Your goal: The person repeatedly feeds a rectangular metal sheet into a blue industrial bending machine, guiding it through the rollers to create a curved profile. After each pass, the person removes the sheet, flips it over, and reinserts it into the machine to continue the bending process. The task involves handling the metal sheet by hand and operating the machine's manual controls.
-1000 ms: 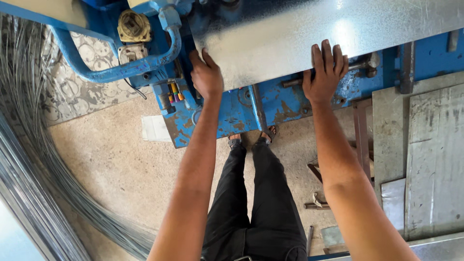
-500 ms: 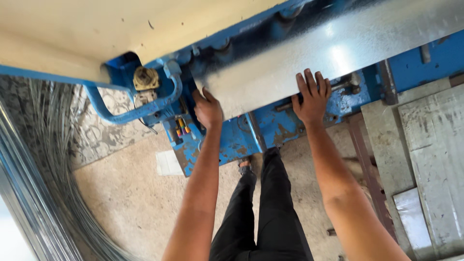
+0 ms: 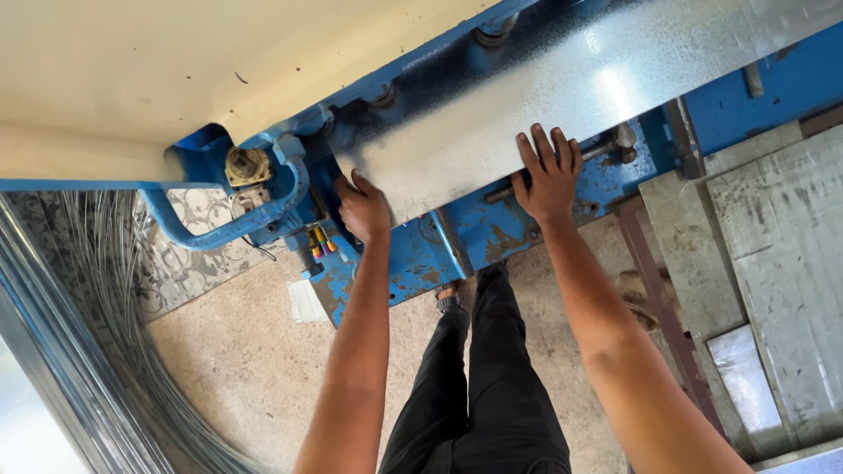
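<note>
Both-handed: galvanized steel sheet (image 3: 562, 96) lies across blue sheet-metal machine (image 3: 492, 237). Left hand (image 3: 362, 206) curls on sheet's near corner; right hand (image 3: 549, 175) flat, fingers spread, pressing near edge, likely keeping sheet squared.

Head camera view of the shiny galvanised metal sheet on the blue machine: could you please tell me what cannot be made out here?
- Shiny galvanised metal sheet: its far end is cut off by the right edge of the head view.
- Left hand: fingertips hidden at the sheet's corner.
- Blue machine: the part under the sheet is covered.
- Small coloured items on the machine's end: too small to identify.
</note>
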